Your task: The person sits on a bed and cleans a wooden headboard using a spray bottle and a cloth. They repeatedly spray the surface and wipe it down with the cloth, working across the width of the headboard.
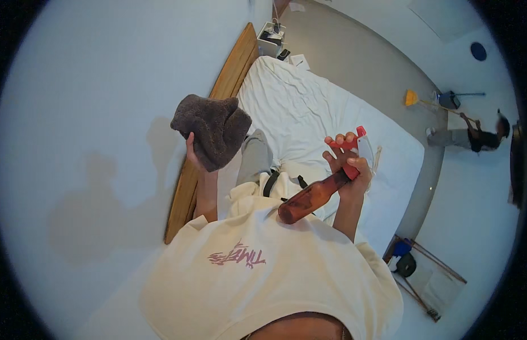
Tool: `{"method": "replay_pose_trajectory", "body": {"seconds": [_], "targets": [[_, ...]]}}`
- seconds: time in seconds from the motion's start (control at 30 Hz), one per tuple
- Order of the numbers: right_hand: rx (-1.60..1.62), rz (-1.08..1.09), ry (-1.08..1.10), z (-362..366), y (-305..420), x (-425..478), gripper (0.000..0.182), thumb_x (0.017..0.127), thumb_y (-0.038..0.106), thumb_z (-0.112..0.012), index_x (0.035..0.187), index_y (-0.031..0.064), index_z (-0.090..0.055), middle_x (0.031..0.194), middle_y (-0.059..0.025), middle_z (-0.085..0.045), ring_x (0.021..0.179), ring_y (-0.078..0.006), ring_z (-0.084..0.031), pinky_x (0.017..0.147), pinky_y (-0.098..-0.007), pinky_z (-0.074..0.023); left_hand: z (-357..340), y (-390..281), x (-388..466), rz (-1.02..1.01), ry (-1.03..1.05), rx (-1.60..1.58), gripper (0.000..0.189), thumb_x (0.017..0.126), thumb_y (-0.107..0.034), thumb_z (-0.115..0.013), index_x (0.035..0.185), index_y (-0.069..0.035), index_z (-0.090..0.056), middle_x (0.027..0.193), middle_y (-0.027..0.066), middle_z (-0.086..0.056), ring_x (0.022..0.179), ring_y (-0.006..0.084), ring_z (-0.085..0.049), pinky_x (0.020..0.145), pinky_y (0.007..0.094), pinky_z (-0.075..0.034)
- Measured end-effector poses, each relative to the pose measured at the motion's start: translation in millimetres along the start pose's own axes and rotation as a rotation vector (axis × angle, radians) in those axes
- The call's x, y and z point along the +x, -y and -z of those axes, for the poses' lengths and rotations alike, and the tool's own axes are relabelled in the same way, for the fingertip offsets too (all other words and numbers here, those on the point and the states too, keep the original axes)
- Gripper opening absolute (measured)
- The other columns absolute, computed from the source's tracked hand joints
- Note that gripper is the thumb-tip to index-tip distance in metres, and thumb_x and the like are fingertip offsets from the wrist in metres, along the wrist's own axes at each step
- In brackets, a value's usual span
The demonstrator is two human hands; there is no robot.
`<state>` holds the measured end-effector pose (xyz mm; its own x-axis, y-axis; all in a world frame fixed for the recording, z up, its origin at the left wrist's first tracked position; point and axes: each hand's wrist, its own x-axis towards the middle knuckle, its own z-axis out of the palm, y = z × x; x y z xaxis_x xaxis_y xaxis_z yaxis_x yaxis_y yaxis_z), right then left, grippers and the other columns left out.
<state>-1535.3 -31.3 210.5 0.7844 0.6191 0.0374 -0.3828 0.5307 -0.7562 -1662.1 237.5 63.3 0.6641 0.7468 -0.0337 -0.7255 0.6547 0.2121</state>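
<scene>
A folded dark brown towel cloth (212, 129) is held up by my left hand (195, 154), with a finger over its near edge and the other fingers hidden behind it. My right hand (353, 172) grips the neck of an amber spray bottle (308, 199) with a red and white trigger head. Its fingers reach over the red trigger, and the bottle's base tilts toward my cream shirt. Beneath both hands lies a bed with a wrinkled white sheet (297, 102); my grey-trousered leg shows on it.
A wooden headboard (233, 68) runs along the white wall at left. A white bedside unit (270, 40) holds small items. At far right another person (480, 136) holds a long pole near a yellow broom head (411, 97) and a dark bin (449, 100). A rack (437, 261) stands at lower right.
</scene>
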Motion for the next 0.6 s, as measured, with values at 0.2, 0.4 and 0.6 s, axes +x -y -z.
{"method": "replay_pose_trajectory", "body": {"seconds": [0.2, 0.4, 0.6], "targets": [[-0.106, -0.18, 0.134, -10.5, 21.5, 14.5, 0.04, 0.062, 0.013, -0.056, 0.101, 0.0088, -0.049, 0.099, -0.0076, -0.052, 0.11, -0.0298, -0.049, 0.08, -0.0366, -0.0425, -32.0, 7.4, -37.4, -0.026, 0.026, -0.016, 0.048, 0.086, -0.03, -0.052, 0.123, -0.001, -0.046, 0.121, 0.0161, -0.052, 0.108, 0.0298, -0.052, 0.095, 0.044, -0.042], [-0.185, -0.274, 0.31, -50.8, 45.0, 31.1, 0.04, 0.062, 0.012, -0.055, 0.101, 0.0068, -0.049, 0.097, -0.0088, -0.054, 0.107, -0.0293, -0.052, 0.075, -0.0347, -0.0402, -88.5, 8.8, -57.7, -0.076, -0.022, -0.017, 0.046, 0.085, -0.03, -0.052, 0.121, -0.002, -0.048, 0.118, 0.0146, -0.055, 0.106, 0.0283, -0.054, 0.093, 0.0422, -0.043], [-0.172, -0.255, 0.418, -78.6, 57.2, 43.0, 0.041, 0.063, 0.008, -0.052, 0.104, 0.0047, -0.049, 0.099, -0.01, -0.056, 0.107, -0.0275, -0.054, 0.076, -0.0332, -0.0401, -106.6, -11.9, -62.0, -0.149, -0.037, 0.043, 0.045, 0.085, -0.031, -0.052, 0.121, -0.003, -0.049, 0.118, 0.0143, -0.055, 0.105, 0.0279, -0.054, 0.093, 0.043, -0.043]]}}
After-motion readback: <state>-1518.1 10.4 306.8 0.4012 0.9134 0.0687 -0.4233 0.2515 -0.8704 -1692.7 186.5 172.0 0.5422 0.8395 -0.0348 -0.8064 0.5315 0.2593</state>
